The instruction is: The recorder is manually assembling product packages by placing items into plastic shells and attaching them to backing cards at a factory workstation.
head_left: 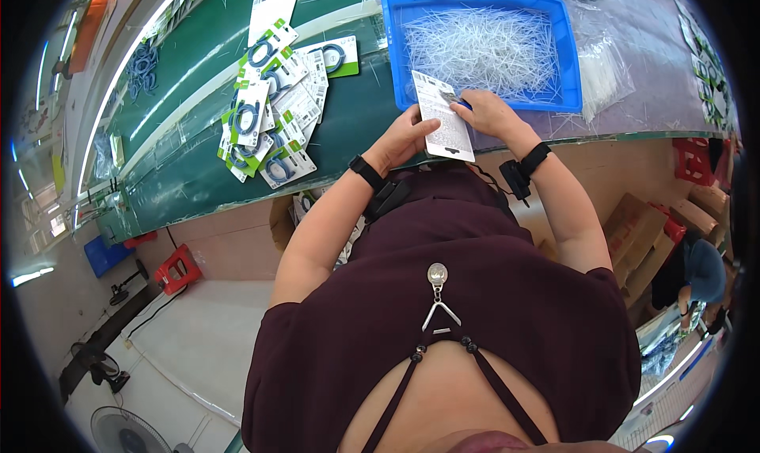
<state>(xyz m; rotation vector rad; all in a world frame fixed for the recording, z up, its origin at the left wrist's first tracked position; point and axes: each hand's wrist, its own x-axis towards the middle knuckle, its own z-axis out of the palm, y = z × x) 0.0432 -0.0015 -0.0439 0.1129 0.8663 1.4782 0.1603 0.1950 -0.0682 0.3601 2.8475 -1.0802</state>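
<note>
My left hand (405,139) grips a white printed packaging card (443,119) at its left edge, thumb across the face turned toward me. The card stands tilted over the table's near edge, its hanging slot at the lower end. At the card's right edge, my right hand (492,114) is closed, fingertips against the card. A small bit of blue shows by those fingers; the fingers hide most of it, so I cannot make out what it is. Beyond my right hand sits a blue plastic tray (576,73) full of thin, clear-white strips (483,49).
Left of my hands lies a heap of carded blue cables (247,117) on the green table (186,156). A clear bag of white strips (603,73) rests right of the tray. Loose blue cables (142,69) lie far left. Cardboard boxes (633,231) stand below on the right.
</note>
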